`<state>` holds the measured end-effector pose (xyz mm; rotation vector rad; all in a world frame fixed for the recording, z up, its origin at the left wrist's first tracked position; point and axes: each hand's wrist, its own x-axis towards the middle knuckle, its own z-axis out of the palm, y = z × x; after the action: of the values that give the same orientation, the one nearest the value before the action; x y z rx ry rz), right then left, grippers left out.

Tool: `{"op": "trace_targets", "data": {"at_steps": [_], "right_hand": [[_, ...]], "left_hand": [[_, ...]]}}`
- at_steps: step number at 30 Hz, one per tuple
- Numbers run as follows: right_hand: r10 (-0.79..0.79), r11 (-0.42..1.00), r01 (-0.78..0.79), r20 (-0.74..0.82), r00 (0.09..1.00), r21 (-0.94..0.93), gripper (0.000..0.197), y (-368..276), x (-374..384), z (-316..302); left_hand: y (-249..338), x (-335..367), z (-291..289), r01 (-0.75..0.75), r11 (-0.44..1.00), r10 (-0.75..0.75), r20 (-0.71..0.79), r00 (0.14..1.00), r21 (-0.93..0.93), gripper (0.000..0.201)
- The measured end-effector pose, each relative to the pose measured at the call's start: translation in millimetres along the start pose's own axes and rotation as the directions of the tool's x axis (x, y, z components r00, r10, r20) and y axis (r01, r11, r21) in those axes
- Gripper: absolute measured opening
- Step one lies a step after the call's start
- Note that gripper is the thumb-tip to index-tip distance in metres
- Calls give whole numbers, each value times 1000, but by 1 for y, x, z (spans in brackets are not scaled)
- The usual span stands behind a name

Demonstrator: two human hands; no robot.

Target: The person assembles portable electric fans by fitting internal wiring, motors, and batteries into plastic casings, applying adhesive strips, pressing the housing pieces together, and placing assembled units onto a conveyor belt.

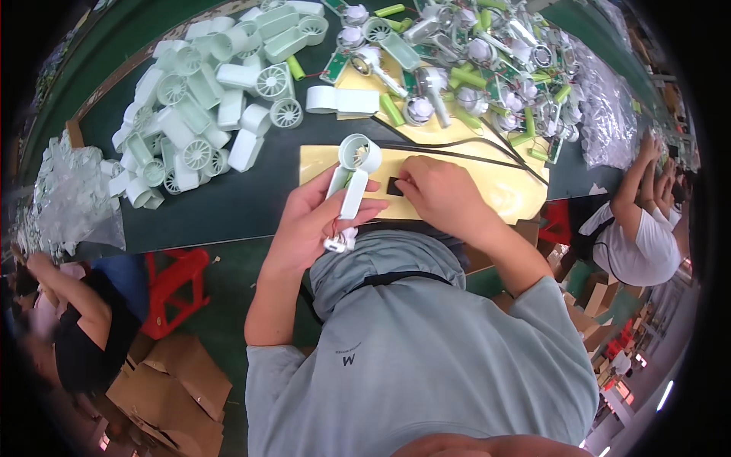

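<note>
At table [228, 209], hands [304, 225] holding pale casing [352, 196], touching black piece [394, 186]

The person wears a loose grey-blue short-sleeved fabric T-shirt [457, 365], small dark print [349, 359] at left, thin black strap [403, 276] across; left hand [306, 221] and right hand [442, 190] bare.

Heaped plastic housings [231, 110], circuit boards [335, 67], a workbench [221, 209] and nearby co-workers [641, 247] mark this as an assembly workshop.

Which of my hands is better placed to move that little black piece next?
Probably your right hand: its fingertips are at the black piece, while your left hand holds the pale green housing.
</note>
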<state>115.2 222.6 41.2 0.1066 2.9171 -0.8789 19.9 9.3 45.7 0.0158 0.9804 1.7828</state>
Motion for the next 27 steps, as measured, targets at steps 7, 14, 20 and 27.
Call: {"op": "trace_targets", "data": {"at_steps": [7,14,20,27], "right_hand": [[-315,949,312,-83,945,-50,22,14,-7,-4],[-449,881,467,175,876,-78,30,25,6,-18],[-489,872,487,51,871,54,28,33,4,-18],[-545,780,605,-303,782,158,27,-7,28,-22]], "left_hand": [[-5,29,-18,-132,858,116,62,991,496,55],[-8,33,-32,-104,911,92,48,995,400,33],[-14,35,-33,-149,929,153,16,988,338,34],[-11,30,-37,-166,930,152,70,986,327,44]]}}
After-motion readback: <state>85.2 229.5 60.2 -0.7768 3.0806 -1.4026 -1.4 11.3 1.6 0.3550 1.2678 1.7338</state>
